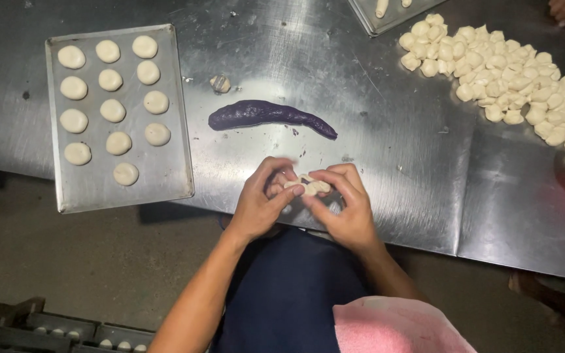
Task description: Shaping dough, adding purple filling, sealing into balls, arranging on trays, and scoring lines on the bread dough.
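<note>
Dough piece [308, 185], small and pale, sits pinched between both hands just above the near edge of the steel table [387, 150]. The left hand [259, 202] comes in from the lower left, fingers curled, thumb pressed on the dough. The right hand [344, 206] meets it from the right, thumb and fingertips closed on the same piece, so the hands touch. Beyond them lies a purple roll [266, 116] of filling. A tray [171, 176] of round dough balls stands at left; a heap [511, 78] of cut dough lies at right.
</note>
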